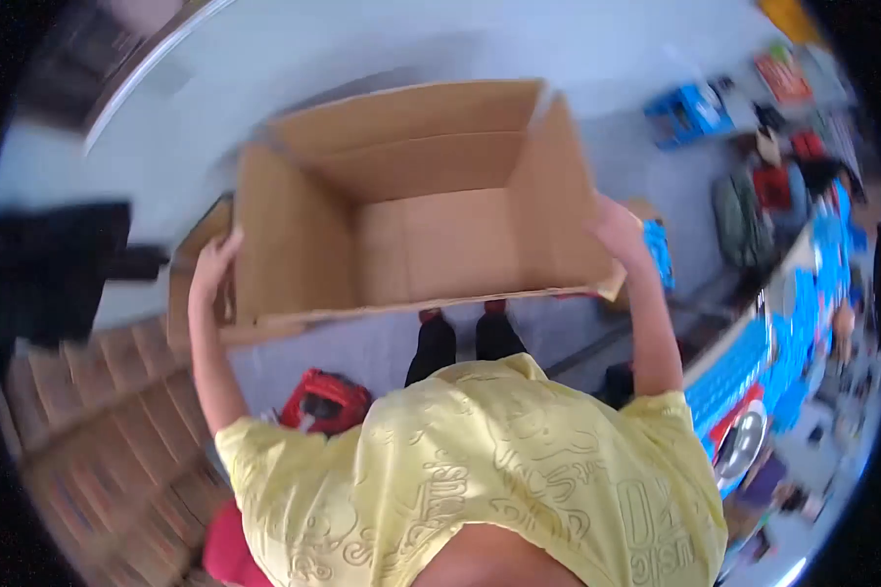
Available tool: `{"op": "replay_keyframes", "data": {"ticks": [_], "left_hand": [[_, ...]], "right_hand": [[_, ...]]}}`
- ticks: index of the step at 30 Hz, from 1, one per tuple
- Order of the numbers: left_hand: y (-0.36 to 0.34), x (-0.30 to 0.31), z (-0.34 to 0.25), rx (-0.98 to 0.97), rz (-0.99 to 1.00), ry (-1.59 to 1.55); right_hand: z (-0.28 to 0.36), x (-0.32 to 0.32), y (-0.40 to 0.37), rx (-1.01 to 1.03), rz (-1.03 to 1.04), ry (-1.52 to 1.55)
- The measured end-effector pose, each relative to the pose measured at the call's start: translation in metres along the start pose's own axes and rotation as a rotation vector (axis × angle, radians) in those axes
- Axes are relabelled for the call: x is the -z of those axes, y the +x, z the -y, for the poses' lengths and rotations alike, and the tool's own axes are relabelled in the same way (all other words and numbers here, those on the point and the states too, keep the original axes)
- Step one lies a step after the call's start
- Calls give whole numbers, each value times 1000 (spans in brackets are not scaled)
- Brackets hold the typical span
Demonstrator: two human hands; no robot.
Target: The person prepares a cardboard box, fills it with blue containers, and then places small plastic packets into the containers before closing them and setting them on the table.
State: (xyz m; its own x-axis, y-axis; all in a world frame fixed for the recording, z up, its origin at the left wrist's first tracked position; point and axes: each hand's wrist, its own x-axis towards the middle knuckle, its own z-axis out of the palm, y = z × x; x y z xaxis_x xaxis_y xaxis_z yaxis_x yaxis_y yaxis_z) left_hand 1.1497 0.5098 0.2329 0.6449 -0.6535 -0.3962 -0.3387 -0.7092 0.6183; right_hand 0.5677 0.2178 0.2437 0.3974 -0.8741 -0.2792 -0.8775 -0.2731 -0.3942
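A large brown cardboard box [440, 235] is held up in front of my body, its open top facing me and its inside bare. My left hand [217, 262] grips the box's left wall from outside, fingers at the edge. On the opposite side, my right hand [617, 233] presses against the right wall, slightly blurred, with its fingertips partly hidden by the cardboard. The box hangs above the grey floor, just beyond my feet [460, 311].
A red bag or bundle [325, 401] lies on the floor at left, near stacked cartons [117, 421]. Another cardboard box [191, 264] stands behind my left hand. On the right are a blue stool [690, 112], a dark green bag [739, 220] and a long table with blue items [744, 357].
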Motion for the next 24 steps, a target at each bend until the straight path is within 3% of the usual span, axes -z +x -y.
{"op": "replay_keyframes", "data": {"ticks": [2,3,4,5,9,11,16,21,24], "left_hand": [[14,-26,-2,-64,205,84],[29,-33,9,-89,253,-152],[-1,-42,-31,0,216,-286],[30,-34,4,-56,259,-160],[-3,-34,-73,-177,226,-21],[1,-23,-93,-131,222,-84],[-30,-32,-226,-216,199,53],[-64,-78,-339,-375,120,207],[-101,-116,-415,-414,197,175]], "right_hand": [[-3,-9,-9,71,-189,-117],[-5,-11,-11,-26,-177,-78],[10,-1,-28,-17,-289,56],[5,-5,-23,-78,-231,15],[-9,16,-44,-139,-272,234],[-16,31,-64,-159,-263,289],[-82,85,-112,-221,-377,330],[-169,123,-162,-196,-606,418],[-211,146,-187,-199,-717,431]]}}
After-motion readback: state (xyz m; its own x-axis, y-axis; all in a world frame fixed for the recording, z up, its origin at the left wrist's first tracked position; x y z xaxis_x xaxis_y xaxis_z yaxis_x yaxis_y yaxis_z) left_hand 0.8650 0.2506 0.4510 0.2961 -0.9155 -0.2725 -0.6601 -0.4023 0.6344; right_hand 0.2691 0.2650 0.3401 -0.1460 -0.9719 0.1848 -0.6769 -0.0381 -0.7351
